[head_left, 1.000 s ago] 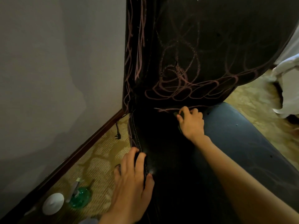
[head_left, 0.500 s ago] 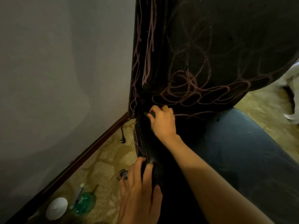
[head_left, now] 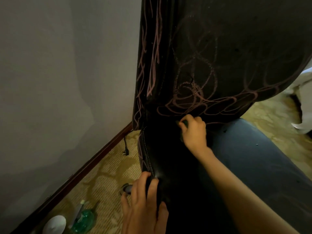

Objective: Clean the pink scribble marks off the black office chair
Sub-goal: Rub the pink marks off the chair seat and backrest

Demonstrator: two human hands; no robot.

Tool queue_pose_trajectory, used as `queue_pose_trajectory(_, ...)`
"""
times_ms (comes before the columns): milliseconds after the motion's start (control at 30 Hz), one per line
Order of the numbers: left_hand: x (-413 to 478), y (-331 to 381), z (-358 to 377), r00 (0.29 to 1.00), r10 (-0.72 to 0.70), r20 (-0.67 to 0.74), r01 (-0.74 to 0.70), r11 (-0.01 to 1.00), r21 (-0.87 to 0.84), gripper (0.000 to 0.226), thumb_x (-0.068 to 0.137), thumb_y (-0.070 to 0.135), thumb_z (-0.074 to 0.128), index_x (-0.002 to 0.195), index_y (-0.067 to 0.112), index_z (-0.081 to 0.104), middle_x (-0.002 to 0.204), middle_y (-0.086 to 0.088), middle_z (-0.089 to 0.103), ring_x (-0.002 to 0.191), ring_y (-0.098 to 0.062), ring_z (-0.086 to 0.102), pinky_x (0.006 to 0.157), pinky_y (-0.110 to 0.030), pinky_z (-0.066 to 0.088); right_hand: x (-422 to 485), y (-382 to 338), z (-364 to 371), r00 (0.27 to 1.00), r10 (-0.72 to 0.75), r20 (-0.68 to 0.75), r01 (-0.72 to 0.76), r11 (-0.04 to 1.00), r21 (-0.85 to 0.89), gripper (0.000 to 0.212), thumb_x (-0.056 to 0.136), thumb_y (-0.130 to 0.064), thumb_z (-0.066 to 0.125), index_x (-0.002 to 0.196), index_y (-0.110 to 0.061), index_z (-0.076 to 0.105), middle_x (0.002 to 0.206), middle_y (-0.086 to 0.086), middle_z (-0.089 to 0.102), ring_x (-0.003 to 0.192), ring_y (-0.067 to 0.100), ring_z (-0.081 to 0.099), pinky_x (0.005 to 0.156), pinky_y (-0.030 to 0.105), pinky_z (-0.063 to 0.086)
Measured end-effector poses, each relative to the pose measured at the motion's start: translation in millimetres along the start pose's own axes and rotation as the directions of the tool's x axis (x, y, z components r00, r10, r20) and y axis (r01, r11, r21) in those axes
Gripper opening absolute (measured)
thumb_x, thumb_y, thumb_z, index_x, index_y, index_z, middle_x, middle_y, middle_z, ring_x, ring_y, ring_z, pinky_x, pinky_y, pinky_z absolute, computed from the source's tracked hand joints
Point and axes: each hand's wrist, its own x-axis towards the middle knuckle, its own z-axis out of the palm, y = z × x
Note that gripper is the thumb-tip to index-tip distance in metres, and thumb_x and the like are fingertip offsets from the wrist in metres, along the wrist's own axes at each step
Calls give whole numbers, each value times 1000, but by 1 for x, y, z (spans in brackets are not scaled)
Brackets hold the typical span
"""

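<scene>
The black office chair (head_left: pixel 253 157) fills the right half of the view. Pink scribble marks (head_left: pixel 189 98) loop across its backrest and run in streaks down the backrest's left side. My right hand (head_left: pixel 194 130) is at the crease where the backrest meets the seat, shut on a small dark green cleaning pad (head_left: pixel 183 123) pressed against the leather just below the lowest scribbles. My left hand (head_left: pixel 143 206) grips the stitched left edge of the seat, fingers curled over it.
A grey wall with a dark wooden skirting board (head_left: pixel 94 159) stands on the left. On the patterned carpet lie a green spray bottle (head_left: pixel 82 217), a white round lid (head_left: pixel 54 224) and a plug on a cord (head_left: pixel 125 149). White fabric (head_left: pixel 303 125) shows at the right edge.
My right hand has swept along the seat crease, left toward the seat's edge and then back right to the middle. My left hand has kept its grip on the seat edge.
</scene>
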Motion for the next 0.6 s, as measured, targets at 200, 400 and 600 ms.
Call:
queue_pose_trajectory(200,3,2,0,999,-31,22,29,994,106,58,67,53,28,124,42,32,140,15,23,118,-7,32,87,-54,45,-54,-68,26,913,-403,64,404,915,6,15,88,-20,63,98,-9,62,96,18,54,89,37,50,73,45,47)
queue_pose_trajectory(400,2,-3,2,1000,11,25,-13,997,75,53,65,47,41,116,31,49,129,3,46,103,-12,42,65,-47,53,-4,1,16,984,-170,48,173,983,-67,19,87,-21,63,102,-10,63,100,21,55,94,40,51,78,41,46)
queue_pose_trajectory(600,4,-6,3,998,22,63,-31,988,149,54,63,47,41,111,27,53,123,-2,54,90,-21,65,58,-44,55,38,56,1,996,86,2,-84,983,-166,28,92,-23,58,116,-9,61,112,23,53,105,40,48,88,44,44)
